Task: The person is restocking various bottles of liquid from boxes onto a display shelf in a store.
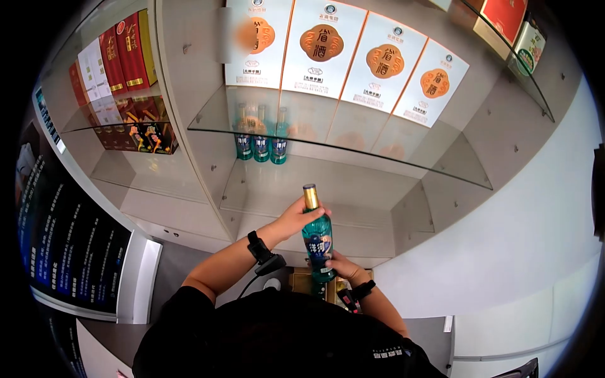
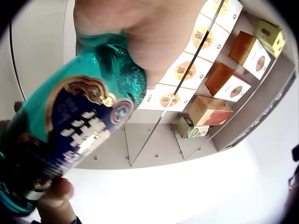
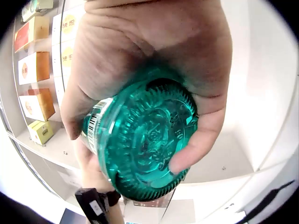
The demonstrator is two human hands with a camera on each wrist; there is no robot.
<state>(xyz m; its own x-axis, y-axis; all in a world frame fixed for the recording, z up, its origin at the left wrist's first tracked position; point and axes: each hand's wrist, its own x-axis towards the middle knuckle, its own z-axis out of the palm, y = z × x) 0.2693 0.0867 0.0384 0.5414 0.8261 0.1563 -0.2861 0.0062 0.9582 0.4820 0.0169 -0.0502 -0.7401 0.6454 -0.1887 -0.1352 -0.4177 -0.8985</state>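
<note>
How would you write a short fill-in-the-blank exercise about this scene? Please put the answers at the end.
1. The cap of the held teal bottle is mostly coloured ____.
2. The hand nearest this bottle's base is the person's ____ hand.
3. The number of similar bottles standing together in the cabinet is ____.
4. The white boxes stand on a shelf made of clear ____.

Missing words: gold; right; three; glass.

A glass-shelved cabinet (image 1: pixel 359 201) stands beside a white wall (image 1: pixel 504 220).
</note>
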